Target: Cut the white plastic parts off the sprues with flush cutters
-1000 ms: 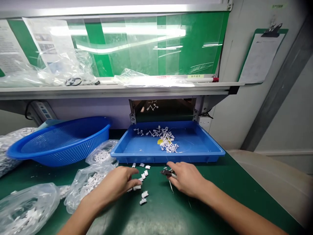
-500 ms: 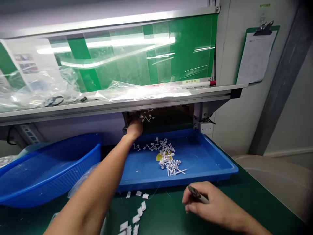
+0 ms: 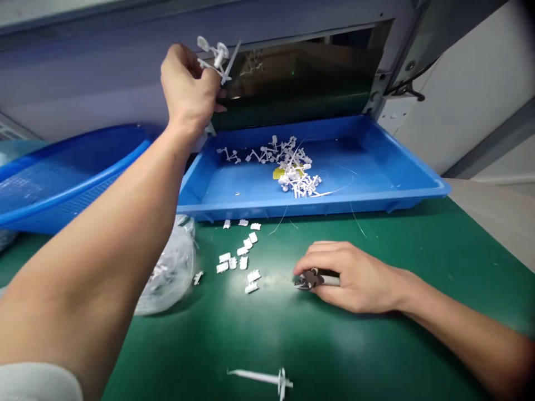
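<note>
Raised at the far side, my left hand [image 3: 188, 92] pinches a white plastic sprue [image 3: 220, 57] with round ends and thin branches. A pair of nippers [image 3: 308, 279] lies in the grasp of my right hand [image 3: 359, 275], low over the green table, with the jaws pointing left. Left of the nippers, several small white plastic clips [image 3: 243, 250] lie scattered. A long white sprue stem [image 3: 259, 377] is on the table close to me. Behind the clips, a pile of white sprues [image 3: 292, 167] sits inside the blue tray [image 3: 267, 211].
On the left stands a blue basket [image 3: 75, 189], partly behind my left arm. A clear plastic bag [image 3: 178, 267] with white pieces is beside that arm. Behind the tray, an opening [image 3: 309, 78] shows a dark surface. A white socket box [image 3: 393, 111] is at its right.
My left hand has come out of the opening beneath the shelf with the sprue. My right hand, still holding the nippers, has turned, so the jaws now show. The view has tilted downward.
</note>
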Demonstrator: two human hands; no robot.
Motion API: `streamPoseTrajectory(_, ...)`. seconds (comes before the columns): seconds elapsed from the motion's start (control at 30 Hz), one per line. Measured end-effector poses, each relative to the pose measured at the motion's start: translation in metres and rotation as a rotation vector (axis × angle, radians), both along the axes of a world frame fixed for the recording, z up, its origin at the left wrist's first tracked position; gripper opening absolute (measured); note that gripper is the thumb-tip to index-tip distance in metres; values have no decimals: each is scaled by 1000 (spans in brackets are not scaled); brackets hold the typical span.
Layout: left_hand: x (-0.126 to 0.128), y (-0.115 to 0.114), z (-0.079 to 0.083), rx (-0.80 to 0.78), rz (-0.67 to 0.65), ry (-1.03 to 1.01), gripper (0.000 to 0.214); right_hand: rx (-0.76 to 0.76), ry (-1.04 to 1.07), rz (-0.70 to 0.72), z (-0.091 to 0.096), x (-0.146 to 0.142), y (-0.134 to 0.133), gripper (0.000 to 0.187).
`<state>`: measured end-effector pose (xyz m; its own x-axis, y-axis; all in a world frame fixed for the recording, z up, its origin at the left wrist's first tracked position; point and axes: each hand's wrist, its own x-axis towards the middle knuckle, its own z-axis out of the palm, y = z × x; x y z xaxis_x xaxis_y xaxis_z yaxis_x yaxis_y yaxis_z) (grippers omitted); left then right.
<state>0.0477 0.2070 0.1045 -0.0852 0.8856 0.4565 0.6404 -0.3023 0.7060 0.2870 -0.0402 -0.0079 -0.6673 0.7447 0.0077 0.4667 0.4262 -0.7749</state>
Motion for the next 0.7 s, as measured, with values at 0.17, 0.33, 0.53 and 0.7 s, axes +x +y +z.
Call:
streamPoseTrajectory(0.17, -28, -104, -11, -52, -277, -330, 11, 6, -97, 243, 24, -27, -54, 37)
streamPoseTrajectory(0.33, -59, -176, -9, -351, -411, -635, 9, 249, -202, 225, 6, -61, -99, 14)
streamPoseTrajectory(0.53, -75, -233, -23, -568, -439, -568, 32, 197, -321, -565, 28, 79, -104, 21)
streamPoseTrajectory(0.7, -27, -256, -61, -660, -514, -530, 37, 181, -608, -1103, 72, 140, -100, 65)
